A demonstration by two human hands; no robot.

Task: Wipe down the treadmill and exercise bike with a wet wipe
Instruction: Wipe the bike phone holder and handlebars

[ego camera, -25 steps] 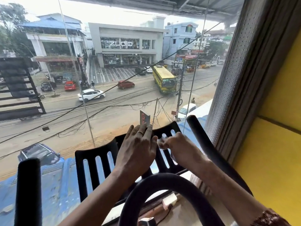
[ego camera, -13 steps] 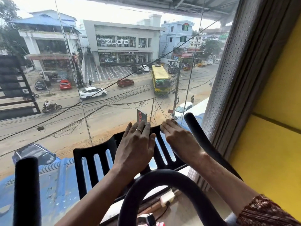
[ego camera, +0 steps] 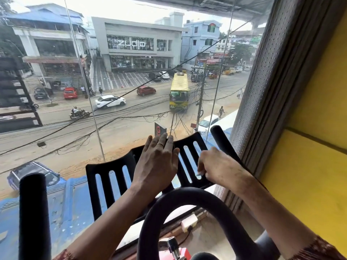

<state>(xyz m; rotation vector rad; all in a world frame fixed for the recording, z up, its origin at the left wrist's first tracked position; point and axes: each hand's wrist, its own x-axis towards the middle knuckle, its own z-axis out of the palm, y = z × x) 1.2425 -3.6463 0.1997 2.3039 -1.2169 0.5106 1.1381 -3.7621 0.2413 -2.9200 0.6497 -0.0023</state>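
Risk of wet wipe (ego camera: 199,173) snagging in slots of the bike rack (ego camera: 112,167) while pinched in curled right hand (ego camera: 218,166); left hand (ego camera: 157,162) flat, fingers straight, pressing near its middle.

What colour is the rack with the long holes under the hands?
Black. The slotted rack shows best in the head view, the only one.

Bright window daylight, wide-angle edge distortion

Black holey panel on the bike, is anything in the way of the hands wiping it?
Nothing visible is. The left hand lies flat on the black slotted plastic panel, and the right hand's curled fingers press a pale scrap, likely the wipe, onto it.
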